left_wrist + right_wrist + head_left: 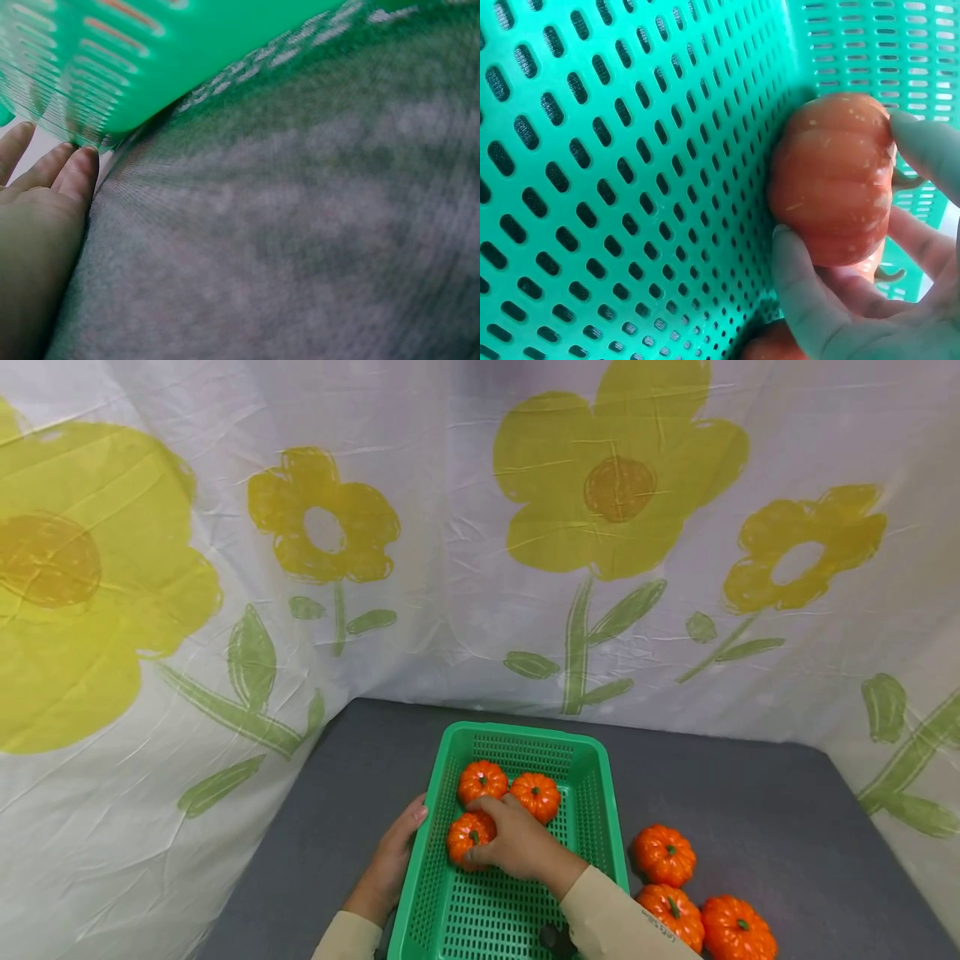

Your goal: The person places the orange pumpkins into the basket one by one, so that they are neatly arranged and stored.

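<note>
From the head camera, the right hand grips a pumpkin by the basket's left wall; set it down gently beside the two at the far end. In the left-wrist view, the left hand's straight fingers press the basket's outer wall, so keep it steady. In the right-wrist view, thumb and fingers curl around the pumpkin, which touches the basket floor.

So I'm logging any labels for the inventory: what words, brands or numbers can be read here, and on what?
No text can be read with certainty in any view.
Right sleeve cuff: a small dark line of print, too small to read.
Green basket, pumpkins and flowered cloth: no writing visible.
</note>
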The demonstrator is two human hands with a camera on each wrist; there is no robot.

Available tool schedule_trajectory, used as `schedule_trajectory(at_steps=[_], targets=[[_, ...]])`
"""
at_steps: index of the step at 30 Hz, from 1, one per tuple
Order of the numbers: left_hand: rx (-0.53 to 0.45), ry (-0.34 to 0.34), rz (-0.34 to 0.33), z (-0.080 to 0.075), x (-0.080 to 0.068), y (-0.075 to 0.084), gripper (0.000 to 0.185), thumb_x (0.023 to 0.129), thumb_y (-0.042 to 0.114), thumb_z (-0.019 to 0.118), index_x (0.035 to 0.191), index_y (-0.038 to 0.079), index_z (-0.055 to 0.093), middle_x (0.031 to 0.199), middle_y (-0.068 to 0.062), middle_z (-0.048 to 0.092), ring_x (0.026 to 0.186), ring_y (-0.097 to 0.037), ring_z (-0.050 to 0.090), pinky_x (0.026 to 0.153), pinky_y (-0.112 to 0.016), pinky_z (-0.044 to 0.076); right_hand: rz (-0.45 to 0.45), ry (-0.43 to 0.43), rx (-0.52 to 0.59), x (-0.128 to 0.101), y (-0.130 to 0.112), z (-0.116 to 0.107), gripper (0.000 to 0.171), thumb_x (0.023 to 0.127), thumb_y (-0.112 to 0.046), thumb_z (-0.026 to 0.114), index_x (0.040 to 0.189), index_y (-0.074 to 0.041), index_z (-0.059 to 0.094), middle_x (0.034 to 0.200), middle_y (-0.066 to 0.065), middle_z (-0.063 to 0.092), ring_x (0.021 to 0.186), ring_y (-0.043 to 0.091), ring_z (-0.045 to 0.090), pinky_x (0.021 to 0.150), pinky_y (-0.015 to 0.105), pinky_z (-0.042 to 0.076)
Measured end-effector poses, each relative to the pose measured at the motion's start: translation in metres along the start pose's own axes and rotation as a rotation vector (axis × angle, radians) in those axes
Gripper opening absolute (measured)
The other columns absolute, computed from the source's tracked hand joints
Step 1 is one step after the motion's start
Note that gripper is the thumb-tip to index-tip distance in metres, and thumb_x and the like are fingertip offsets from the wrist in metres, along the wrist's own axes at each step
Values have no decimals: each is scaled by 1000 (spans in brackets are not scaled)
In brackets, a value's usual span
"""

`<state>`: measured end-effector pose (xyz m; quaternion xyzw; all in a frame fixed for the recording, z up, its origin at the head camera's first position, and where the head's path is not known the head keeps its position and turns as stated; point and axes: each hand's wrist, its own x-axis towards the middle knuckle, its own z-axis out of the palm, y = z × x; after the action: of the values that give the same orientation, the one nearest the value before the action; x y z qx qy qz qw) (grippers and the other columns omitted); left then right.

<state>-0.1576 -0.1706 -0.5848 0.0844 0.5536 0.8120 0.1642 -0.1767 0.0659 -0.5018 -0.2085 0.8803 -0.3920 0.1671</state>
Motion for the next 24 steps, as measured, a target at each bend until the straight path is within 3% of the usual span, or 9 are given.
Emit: schedule_trajectory(at_steps=[6, 13, 24], targets=[[-7, -19, 10, -1, 1, 0, 64, 120, 41, 29, 174, 9, 17, 170, -28, 26, 137, -30, 54, 108, -46, 51, -17, -4, -4, 1, 0, -2, 61, 88, -26, 91, 141, -9, 67, 131, 13, 58, 109, 29, 60, 94, 56, 53], [-17, -13, 6, -1, 1, 0, 65, 119, 41, 30, 174, 9, 16, 172, -27, 24, 139, -29, 53, 109, -46, 50, -31, 1, 8, 2, 1, -4, 61, 92, -33, 91, 141, -7, 68, 141, 19, 56, 118, 34, 61, 99, 59, 51], [-13, -12, 7, 0, 0, 0, 64, 119, 40, 30, 174, 8, 17, 170, -28, 27, 137, -31, 55, 108, -47, 51, -37, 53, 48, -2, -4, -8, 60, 98, -36, 86, 145, -5, 65, 145, 15, 58, 129, 37, 57, 104, 60, 49]])
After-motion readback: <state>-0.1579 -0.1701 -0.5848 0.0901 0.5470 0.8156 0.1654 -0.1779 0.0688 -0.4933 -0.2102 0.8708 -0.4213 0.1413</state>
